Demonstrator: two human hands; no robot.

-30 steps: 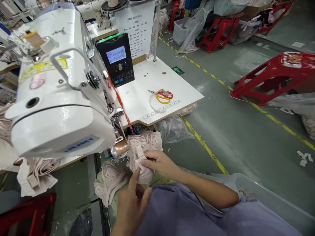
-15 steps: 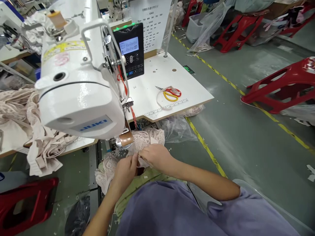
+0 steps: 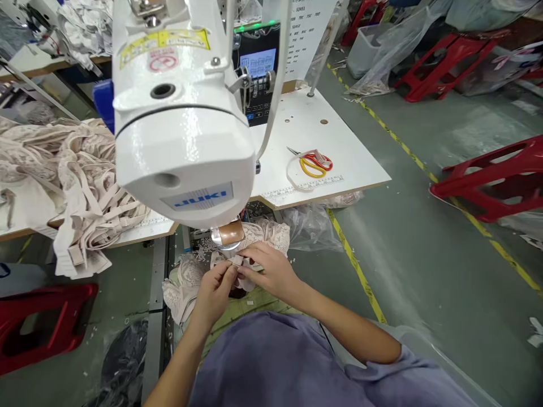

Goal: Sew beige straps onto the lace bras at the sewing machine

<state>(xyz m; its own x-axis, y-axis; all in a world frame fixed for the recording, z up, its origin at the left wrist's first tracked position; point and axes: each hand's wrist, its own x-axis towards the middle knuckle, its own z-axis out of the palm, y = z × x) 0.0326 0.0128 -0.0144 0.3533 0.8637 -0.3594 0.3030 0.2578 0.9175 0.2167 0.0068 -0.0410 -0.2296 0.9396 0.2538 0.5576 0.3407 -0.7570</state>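
Observation:
A beige lace bra (image 3: pixel 275 234) hangs in front of the sewing machine (image 3: pixel 190 152), with one cup right of the needle area and another lace part at lower left. My left hand (image 3: pixel 214 291) is closed, pinching a small pale fabric end (image 3: pixel 237 260) of the bra between thumb and fingers. From the other side my right hand (image 3: pixel 274 275) grips the same end with bent fingers. Both hands sit close together just below the machine's round metal arm end (image 3: pixel 229 234). The needle is hidden behind the machine head.
Scissors (image 3: pixel 314 165) with red and yellow handles lie on the white table (image 3: pixel 356 158) to the right. A heap of beige bras and straps (image 3: pixel 89 198) covers the left table. Red stools (image 3: pixel 496 178) stand on the floor at both sides.
My view has shifted, so the machine appears further right and higher. My fingers have spread around the pale fabric end, which now shows between both hands' fingertips.

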